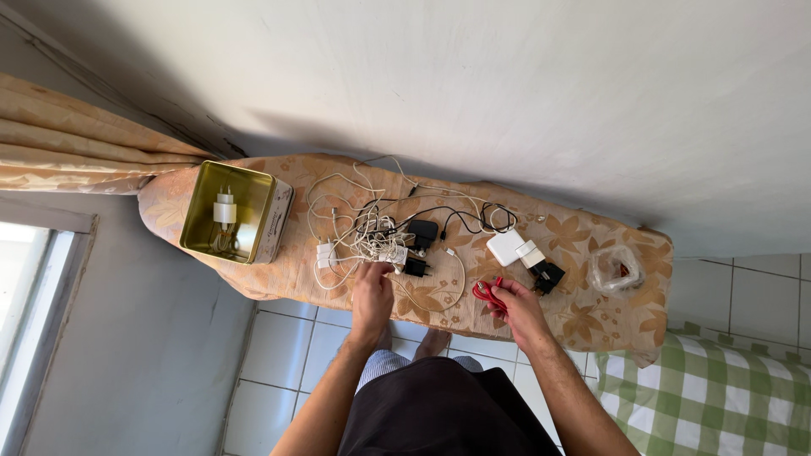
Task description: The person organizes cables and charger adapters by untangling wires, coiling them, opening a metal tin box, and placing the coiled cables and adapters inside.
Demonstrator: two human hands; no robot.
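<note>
Hands differ: right hand (517,311) clamps a coiled red cable (487,293); left hand (372,291) pinches tangled white cables (365,236).

Ironing board (583,325) against the wall, left hand (372,295) on tangled white cables (363,232) at its middle, right hand (519,311) gripping red cable (488,293), gold tin (241,221) at its left end

A plain white wall (507,76) is seen far. A floral-covered ironing board (608,321) is placed before it, a curtain (68,143) and bright window (21,287) at left, white floor tiles (279,346) near.
</note>
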